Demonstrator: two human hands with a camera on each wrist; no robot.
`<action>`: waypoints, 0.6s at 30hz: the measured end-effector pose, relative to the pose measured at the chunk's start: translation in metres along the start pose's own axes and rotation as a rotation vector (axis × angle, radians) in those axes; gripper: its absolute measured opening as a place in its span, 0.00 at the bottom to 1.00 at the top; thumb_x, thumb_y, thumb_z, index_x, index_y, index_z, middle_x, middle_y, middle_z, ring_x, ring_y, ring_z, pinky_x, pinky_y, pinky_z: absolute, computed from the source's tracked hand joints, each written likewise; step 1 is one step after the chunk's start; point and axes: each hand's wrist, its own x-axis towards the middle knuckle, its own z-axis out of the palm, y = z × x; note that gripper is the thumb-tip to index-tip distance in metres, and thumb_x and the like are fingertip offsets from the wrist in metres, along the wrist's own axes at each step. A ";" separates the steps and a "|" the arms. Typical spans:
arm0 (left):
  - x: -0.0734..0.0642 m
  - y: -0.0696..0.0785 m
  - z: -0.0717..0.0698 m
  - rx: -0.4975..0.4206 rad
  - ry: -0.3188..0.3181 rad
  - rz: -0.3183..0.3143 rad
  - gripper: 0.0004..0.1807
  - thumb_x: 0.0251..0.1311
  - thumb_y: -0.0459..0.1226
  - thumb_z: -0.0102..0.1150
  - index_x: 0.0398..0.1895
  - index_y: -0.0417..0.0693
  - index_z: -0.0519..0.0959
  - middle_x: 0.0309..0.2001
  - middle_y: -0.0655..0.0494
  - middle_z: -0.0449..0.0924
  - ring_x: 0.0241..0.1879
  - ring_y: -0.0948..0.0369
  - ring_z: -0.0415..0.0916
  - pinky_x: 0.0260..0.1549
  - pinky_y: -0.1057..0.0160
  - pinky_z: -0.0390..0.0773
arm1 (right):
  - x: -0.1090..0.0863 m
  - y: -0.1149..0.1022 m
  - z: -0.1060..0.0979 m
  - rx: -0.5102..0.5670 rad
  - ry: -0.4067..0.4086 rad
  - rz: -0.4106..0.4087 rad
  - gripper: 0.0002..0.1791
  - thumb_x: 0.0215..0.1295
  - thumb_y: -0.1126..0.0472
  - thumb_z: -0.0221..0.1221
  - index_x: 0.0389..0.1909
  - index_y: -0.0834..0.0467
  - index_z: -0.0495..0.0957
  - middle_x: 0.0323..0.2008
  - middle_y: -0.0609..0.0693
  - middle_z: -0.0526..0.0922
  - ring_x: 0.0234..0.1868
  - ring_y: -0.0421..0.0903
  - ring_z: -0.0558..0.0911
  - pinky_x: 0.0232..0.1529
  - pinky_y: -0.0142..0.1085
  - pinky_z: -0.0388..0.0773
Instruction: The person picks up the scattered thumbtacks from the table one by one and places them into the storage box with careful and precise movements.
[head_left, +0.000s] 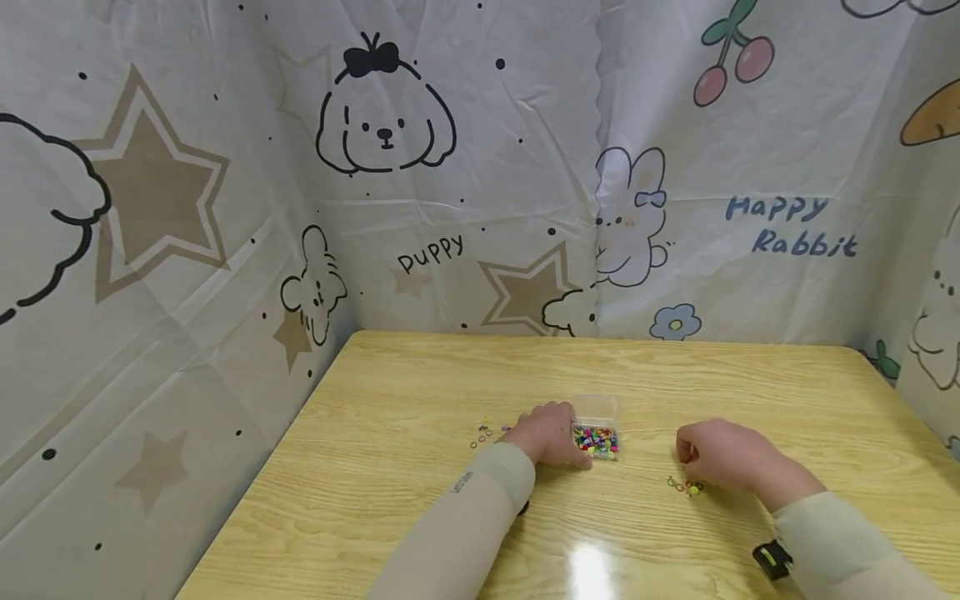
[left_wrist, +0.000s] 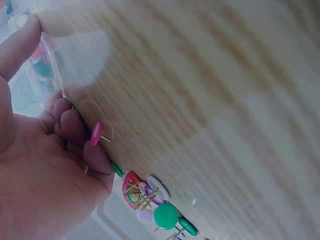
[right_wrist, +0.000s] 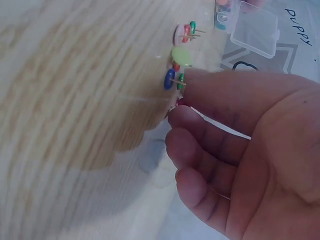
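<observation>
My left hand (head_left: pixel 551 435) holds the left side of a small clear plastic box (head_left: pixel 597 408), whose hinged lid stands up at the back. Many-coloured thumbtacks (head_left: pixel 597 440) fill the box. To the right, my right hand (head_left: pixel 723 450) is low over the table with its fingers curled. In the right wrist view, its thumb and forefinger pinch a pink thumbtack (right_wrist: pixel 179 101), mostly hidden. Beside those fingers lie loose thumbtacks, among them a blue thumbtack (right_wrist: pixel 170 79) and a yellow-green one. Near the left palm are a pink thumbtack (left_wrist: pixel 97 133) and a green thumbtack (left_wrist: pixel 165 216).
Several loose thumbtacks (head_left: pixel 482 437) lie on the wooden table (head_left: pixel 420 375) left of the left hand. A black strapped device (head_left: pixel 772 559) sits at the right wrist. A printed cloth (head_left: pixel 480 192) hangs behind and beside the table.
</observation>
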 end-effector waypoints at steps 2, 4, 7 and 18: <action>0.000 0.000 0.000 -0.002 -0.002 -0.001 0.35 0.48 0.59 0.77 0.53 0.52 0.75 0.40 0.61 0.76 0.43 0.57 0.74 0.51 0.53 0.73 | 0.001 0.000 0.002 -0.001 0.004 -0.001 0.10 0.55 0.66 0.65 0.25 0.51 0.73 0.23 0.43 0.72 0.25 0.43 0.69 0.29 0.40 0.65; -0.001 0.000 0.000 -0.002 -0.003 -0.001 0.35 0.48 0.59 0.77 0.54 0.52 0.75 0.40 0.61 0.76 0.43 0.57 0.74 0.51 0.53 0.72 | 0.001 0.001 0.004 -0.009 0.012 0.002 0.11 0.55 0.67 0.64 0.23 0.51 0.72 0.22 0.43 0.71 0.24 0.43 0.69 0.28 0.39 0.65; -0.001 0.000 -0.001 -0.005 -0.006 -0.002 0.35 0.48 0.59 0.77 0.53 0.52 0.75 0.39 0.61 0.76 0.42 0.58 0.74 0.51 0.54 0.72 | 0.002 0.001 0.007 -0.020 0.022 -0.005 0.13 0.55 0.69 0.63 0.21 0.51 0.71 0.20 0.44 0.70 0.23 0.43 0.69 0.27 0.39 0.64; -0.001 0.000 -0.001 0.000 0.002 0.005 0.36 0.48 0.59 0.77 0.54 0.51 0.75 0.40 0.60 0.77 0.43 0.58 0.74 0.52 0.54 0.72 | 0.004 -0.002 0.010 -0.014 0.004 0.018 0.13 0.57 0.69 0.64 0.23 0.51 0.71 0.21 0.45 0.70 0.24 0.43 0.69 0.28 0.39 0.64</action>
